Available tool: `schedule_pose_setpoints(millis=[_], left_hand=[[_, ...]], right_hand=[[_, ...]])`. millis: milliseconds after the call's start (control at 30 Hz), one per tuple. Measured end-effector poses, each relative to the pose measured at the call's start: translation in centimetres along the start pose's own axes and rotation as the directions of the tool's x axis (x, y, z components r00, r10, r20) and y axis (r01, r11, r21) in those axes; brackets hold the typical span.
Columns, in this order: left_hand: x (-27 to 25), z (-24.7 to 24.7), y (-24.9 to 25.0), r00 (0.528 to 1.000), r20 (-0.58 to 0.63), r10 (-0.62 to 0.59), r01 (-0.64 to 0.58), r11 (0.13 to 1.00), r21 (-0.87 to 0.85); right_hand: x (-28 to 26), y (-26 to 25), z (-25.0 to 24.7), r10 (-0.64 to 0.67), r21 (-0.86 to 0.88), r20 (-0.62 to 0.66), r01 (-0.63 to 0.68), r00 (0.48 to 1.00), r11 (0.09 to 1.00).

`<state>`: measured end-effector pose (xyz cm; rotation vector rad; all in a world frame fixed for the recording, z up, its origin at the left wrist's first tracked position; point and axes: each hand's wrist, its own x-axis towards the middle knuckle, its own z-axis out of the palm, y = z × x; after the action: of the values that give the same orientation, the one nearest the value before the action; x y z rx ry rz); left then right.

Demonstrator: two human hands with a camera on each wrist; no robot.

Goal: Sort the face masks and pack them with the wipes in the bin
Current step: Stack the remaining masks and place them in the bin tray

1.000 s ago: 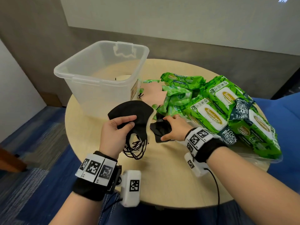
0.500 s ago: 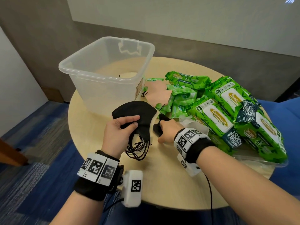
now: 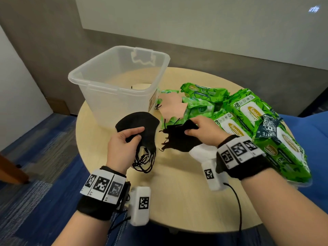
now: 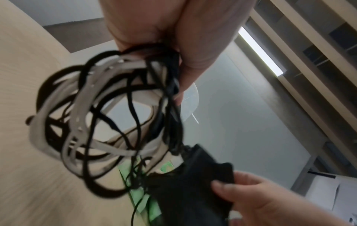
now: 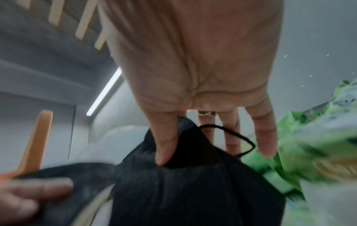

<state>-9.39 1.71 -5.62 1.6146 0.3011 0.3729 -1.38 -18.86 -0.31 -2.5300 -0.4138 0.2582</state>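
My left hand (image 3: 124, 141) grips a stack of black face masks (image 3: 142, 121) above the round table, thumb on top; their black and white ear loops (image 4: 100, 122) dangle below the palm. My right hand (image 3: 200, 130) pinches another black mask (image 3: 177, 139) just right of the stack, lifted off the table; in the right wrist view the thumb (image 5: 164, 143) presses into this mask (image 5: 193, 183). A white mask (image 3: 200, 151) lies under my right wrist. The clear plastic bin (image 3: 99, 86) stands behind my left hand. Pink masks (image 3: 170, 105) lie beside the bin.
Several green wipe packs (image 3: 248, 118) are piled on the right half of the table (image 3: 177, 201). A blue chair (image 3: 316, 139) is beyond the right edge. Blue carpet lies to the left, and a grey wall is behind.
My right hand has lifted a black mask off the table and drawn it to the right. The left hand keeps its hold on the stack.
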Motion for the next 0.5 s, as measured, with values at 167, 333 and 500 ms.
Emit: schedule_pose_setpoints(millis=[167, 333, 500], left_hand=[[-0.5, 0.7, 0.6, 0.993, -0.018, 0.114, -0.110, 0.981, 0.161], [-1.9, 2.3, 2.1, 0.969, 0.239, 0.056, -0.041, 0.997, -0.065], [-3.5, 3.3, 3.9, 0.890, 0.454, 0.039, 0.080, 0.968, -0.239]], right_hand=[[-3.5, -1.5, -3.7, -0.168, 0.324, 0.220, 0.090, 0.961, 0.942], [-4.4, -2.5, -3.6, -0.260, 0.289, 0.343, 0.162, 0.903, 0.944], [-3.9, -2.8, -2.6, -0.267, 0.195, 0.127, 0.239, 0.955, 0.951]])
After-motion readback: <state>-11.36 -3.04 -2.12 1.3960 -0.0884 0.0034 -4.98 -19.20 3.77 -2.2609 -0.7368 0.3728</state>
